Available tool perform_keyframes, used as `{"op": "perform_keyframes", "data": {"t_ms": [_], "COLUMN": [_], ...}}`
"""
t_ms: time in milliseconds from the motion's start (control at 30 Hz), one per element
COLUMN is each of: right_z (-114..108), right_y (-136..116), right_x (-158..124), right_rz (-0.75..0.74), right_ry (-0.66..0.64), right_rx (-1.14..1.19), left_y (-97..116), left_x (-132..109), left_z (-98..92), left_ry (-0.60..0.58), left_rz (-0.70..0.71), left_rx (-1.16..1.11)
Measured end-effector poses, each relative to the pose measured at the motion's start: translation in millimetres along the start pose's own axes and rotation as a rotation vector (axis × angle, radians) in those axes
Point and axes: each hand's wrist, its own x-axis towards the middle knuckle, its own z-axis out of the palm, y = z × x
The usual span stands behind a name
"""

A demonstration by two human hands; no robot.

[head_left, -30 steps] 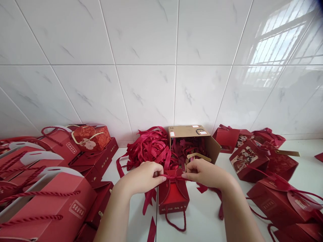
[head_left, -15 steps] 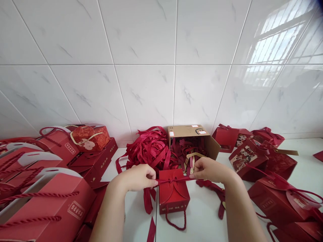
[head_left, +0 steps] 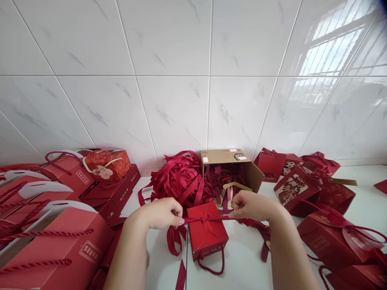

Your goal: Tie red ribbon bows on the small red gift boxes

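Note:
A small red gift box point(head_left: 208, 237) stands on the white surface between my hands, its rope handle hanging at the front. Across its top runs a dark red ribbon point(head_left: 216, 219), crossed or knotted at the middle of the lid. My left hand point(head_left: 165, 212) pinches the ribbon just left of the box. On the other side, my right hand point(head_left: 249, 206) pinches it between thumb and fingers. The ribbon is stretched taut between both hands. A loose ribbon end point(head_left: 175, 241) curls down below my left hand.
Behind the box lie a heap of red ribbon point(head_left: 178, 177) and an open cardboard box point(head_left: 255, 177) holding red and gold tags. Red gift bags point(head_left: 60, 241) crowd the left side. Several finished-looking red boxes point(head_left: 329, 241) stand at the right. A tiled wall point(head_left: 175, 112) rises behind.
My hands have drawn slightly farther apart, pulling the ribbon tighter. The small red box has turned and tilted a little, and its knot sits slightly lower and left.

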Motion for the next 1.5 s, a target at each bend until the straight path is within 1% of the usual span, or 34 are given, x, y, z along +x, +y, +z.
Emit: {"op": "perform_keyframes", "data": {"t_ms": [167,333,500,600,667,767,833,900,1000,1100,1233,1300,1367,1433,1500], "right_z": [-1,-2,-3,-1,2,7,9,10,10,10,9,8,7,6,5], "right_y": [1,1,-7,-15,-19,-22,-21,-19,-17,-21,-31,-36,-39,-41,-42], "right_x": [-4,-8,-16,-16,-14,-8,-3,-1,-3,-10,-17,-17,-16,-16,-17], "right_rz": [0.002,-0.047,-0.061,-0.119,-0.139,-0.114,-0.090,-0.082,-0.143,-0.230,-0.303,-0.316,-0.316,-0.340,-0.404], "right_ry": [0.009,0.007,0.047,0.014,-0.032,-0.078,-0.055,-0.030,-0.030,-0.034,-0.031,-0.011,-0.006,-0.008,-0.002], "right_rx": [0.022,0.056,0.022,0.018,-0.003,-0.067,-0.112,-0.145,-0.119,0.013,0.168,0.211,0.279,0.393,0.541], "left_y": [2,5,9,11,12,16,19,20,19,17,20,25,30,34,36], "left_x": [0,2,-4,-8,-9,-9,-5,-1,4,4,-2,-7,-11,-16,-20], "left_z": [0.5,0.7,-0.5,-0.6,-0.2,1.1,2.4,3.9,5.9,6.1,3.4,1.0,-2.0,-5.1,-7.6], "left_ry": [-0.005,0.078,0.137,0.131,0.095,0.054,0.052,0.077,0.117,0.121,0.138,0.136,0.158,0.195,0.217], "left_rz": [0.025,0.031,0.078,0.107,0.123,0.095,0.066,0.043,-0.002,-0.012,0.089,0.176,0.275,0.362,0.442], "left_rx": [-0.012,0.003,-0.067,-0.107,-0.119,-0.084,-0.068,-0.045,0.013,-0.029,-0.181,-0.255,-0.338,-0.453,-0.592]}}
